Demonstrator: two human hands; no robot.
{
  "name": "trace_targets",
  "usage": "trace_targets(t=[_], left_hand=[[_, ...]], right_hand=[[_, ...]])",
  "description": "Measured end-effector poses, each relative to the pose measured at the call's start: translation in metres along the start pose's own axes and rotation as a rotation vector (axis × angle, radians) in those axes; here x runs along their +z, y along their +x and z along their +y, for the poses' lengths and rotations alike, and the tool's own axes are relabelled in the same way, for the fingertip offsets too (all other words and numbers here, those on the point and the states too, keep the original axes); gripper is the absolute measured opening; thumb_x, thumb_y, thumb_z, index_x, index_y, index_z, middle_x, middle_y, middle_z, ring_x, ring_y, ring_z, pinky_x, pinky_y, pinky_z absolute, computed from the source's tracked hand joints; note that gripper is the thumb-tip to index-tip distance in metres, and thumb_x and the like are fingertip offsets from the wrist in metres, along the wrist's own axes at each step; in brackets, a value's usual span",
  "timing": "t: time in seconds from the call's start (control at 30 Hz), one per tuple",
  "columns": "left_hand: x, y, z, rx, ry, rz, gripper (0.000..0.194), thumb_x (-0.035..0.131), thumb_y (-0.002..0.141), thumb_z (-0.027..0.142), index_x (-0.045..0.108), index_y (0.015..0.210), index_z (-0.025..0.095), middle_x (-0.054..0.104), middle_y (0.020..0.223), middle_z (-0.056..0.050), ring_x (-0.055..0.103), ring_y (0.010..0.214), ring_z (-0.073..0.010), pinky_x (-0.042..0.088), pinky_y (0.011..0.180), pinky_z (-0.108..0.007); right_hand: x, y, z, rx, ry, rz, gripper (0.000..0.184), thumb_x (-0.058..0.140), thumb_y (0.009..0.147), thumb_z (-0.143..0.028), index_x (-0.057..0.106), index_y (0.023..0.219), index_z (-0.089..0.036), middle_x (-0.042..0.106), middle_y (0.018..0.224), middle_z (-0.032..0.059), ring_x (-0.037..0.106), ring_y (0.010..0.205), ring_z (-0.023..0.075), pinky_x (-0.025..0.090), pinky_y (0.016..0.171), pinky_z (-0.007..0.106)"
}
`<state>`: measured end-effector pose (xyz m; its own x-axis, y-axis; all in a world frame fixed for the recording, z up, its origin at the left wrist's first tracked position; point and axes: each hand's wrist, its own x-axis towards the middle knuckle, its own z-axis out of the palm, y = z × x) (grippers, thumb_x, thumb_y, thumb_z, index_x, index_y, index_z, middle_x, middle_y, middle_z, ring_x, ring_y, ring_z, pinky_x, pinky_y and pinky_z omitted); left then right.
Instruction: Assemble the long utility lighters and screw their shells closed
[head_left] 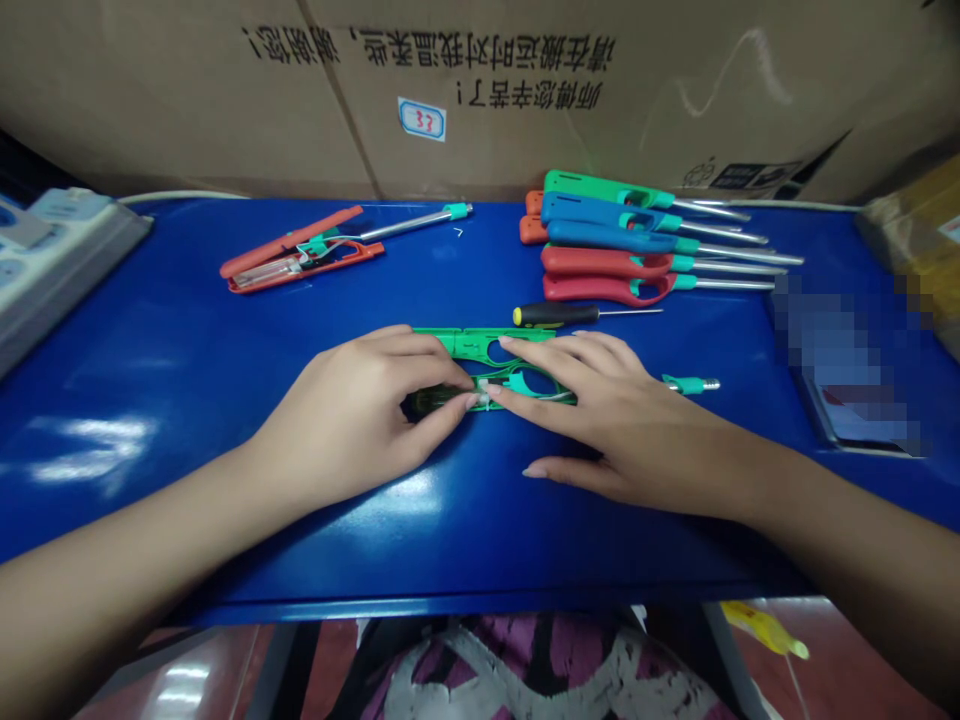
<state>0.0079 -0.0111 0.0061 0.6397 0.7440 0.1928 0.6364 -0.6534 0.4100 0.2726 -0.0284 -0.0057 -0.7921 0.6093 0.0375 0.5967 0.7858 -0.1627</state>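
An opened green gas lighter lies flat on the blue table, with its loose upper shell half [476, 344] behind the lower half [551, 392], which carries the inner parts. My left hand [375, 400] covers the handle end, thumb and index fingertip closed in a pinch at the clear and dark tank part [439, 399]. My right hand [600, 410] is spread palm down over the trigger area. One fingertip touches the shell half, another the white inner piece [484, 392]. The teal-collared tip [694, 384] sticks out beyond my right hand; most of the rod is hidden.
A screwdriver [559, 315] lies just behind. Several assembled lighters [607, 262] are stacked at the back right, and an opened red lighter [300, 260] is at the back left. A phone [855, 400], a power strip [60, 260] and a cardboard box [480, 150] surround the work area.
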Motion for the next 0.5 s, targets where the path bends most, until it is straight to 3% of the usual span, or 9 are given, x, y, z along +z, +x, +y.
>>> trace_targets(t=[0.33, 0.5], left_hand=[[-0.0011, 0.0005, -0.0021, -0.011, -0.038, -0.016, 0.016, 0.063, 0.095, 0.033, 0.075, 0.095, 0.022, 0.074, 0.095, -0.002, 0.069, 0.091, -0.0201, 0.055, 0.082, -0.035], [-0.0016, -0.0004, -0.0014, -0.008, -0.003, 0.016, 0.017, 0.064, 0.094, 0.033, 0.075, 0.099, 0.021, 0.075, 0.096, -0.003, 0.069, 0.089, -0.0205, 0.056, 0.079, -0.035]], right_hand=[[0.0009, 0.0007, -0.0044, 0.023, 0.036, 0.027, 0.057, 0.05, 0.101, -0.052, 0.047, 0.153, -0.027, 0.031, 0.165, 0.0173, 0.03, 0.149, 0.0371, 0.029, 0.118, 0.061], [-0.0045, -0.0002, 0.0001, 0.043, 0.04, 0.101, 0.056, 0.051, 0.102, -0.045, 0.043, 0.155, -0.027, 0.029, 0.167, 0.0142, 0.031, 0.149, 0.0351, 0.029, 0.118, 0.058]])
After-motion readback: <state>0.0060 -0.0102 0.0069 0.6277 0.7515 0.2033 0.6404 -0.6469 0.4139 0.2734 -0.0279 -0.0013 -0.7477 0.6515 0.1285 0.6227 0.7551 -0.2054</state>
